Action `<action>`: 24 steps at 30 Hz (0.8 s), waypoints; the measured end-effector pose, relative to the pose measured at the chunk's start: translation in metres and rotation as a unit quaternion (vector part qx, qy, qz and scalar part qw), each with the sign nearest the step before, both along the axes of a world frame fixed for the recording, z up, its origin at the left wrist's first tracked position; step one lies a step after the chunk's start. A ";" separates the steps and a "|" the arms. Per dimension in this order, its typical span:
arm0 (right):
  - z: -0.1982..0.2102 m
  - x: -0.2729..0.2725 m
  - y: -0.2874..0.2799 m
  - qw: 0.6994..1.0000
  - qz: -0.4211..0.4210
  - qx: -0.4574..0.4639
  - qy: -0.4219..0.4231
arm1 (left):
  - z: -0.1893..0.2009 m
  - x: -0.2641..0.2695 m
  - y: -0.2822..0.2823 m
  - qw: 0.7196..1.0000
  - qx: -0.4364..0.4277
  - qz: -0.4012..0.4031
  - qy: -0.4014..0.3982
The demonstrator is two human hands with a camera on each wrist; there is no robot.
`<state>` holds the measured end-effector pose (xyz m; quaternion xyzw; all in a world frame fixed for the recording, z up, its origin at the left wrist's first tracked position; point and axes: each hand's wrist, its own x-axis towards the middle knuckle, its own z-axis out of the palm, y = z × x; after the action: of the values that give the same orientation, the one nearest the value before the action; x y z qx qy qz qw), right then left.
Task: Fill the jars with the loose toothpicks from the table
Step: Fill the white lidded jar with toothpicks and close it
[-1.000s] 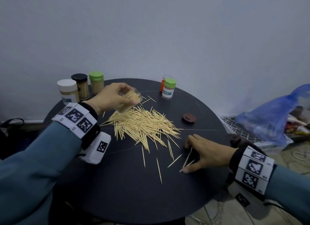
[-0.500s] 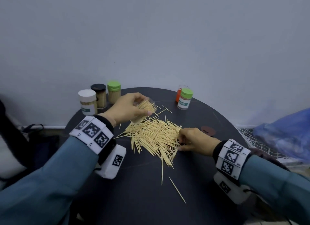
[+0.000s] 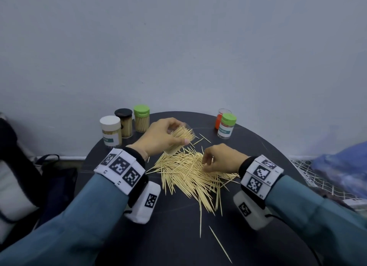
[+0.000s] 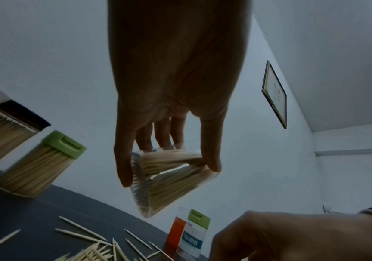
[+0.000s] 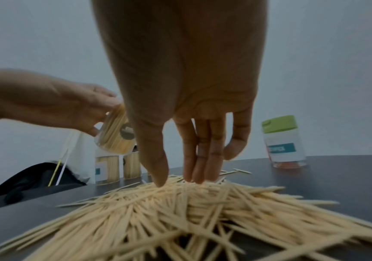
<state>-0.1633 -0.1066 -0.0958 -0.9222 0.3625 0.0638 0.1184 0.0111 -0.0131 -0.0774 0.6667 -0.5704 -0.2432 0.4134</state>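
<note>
Here my left hand [image 3: 160,134] grips the tilted clear jar [image 4: 169,180] (half full) at frame centre; my right hand [image 3: 220,158], fingers extended, touches the toothpick pile [image 3: 190,170].

Head view downward; wrist views close, sharing toothpick pile [image 3: 190,170].

Pale tan toothpicks [image 3: 190,170] cover the black table [image 3: 168,236]; far left stand white [image 3: 110,123], black [image 3: 123,113] and green [image 3: 141,110] lids (wristbands [image 3: 121,167] checkered black-and-white).

Round dark table [image 3: 168,236] bears toothpicks [image 3: 188,172], jars [image 3: 111,132].
</note>
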 end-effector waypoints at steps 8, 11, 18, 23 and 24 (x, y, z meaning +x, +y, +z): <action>-0.010 0.023 0.013 0.994 -0.019 -0.069 0.084 | -0.001 -0.001 -0.001 1.000 -0.003 -0.001 -0.001; -0.011 0.026 0.015 0.993 -0.015 -0.069 0.090 | -0.001 -0.001 -0.001 1.000 0.000 -0.003 0.005; -0.017 0.030 0.012 0.996 0.002 -0.035 0.084 | 0.000 -0.002 0.000 1.000 0.000 -0.004 0.001; -0.014 0.029 0.007 0.995 0.013 -0.023 0.091 | 0.001 -0.002 0.001 1.000 0.001 -0.003 0.004; -0.013 0.029 0.006 0.996 0.012 -0.021 0.091 | 0.002 -0.002 0.001 1.000 0.001 -0.003 0.006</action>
<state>-0.1346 -0.1005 -0.1091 -0.9190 0.3621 0.1415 0.0651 0.0087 -0.0120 -0.0757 0.6641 -0.5699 -0.2488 0.4152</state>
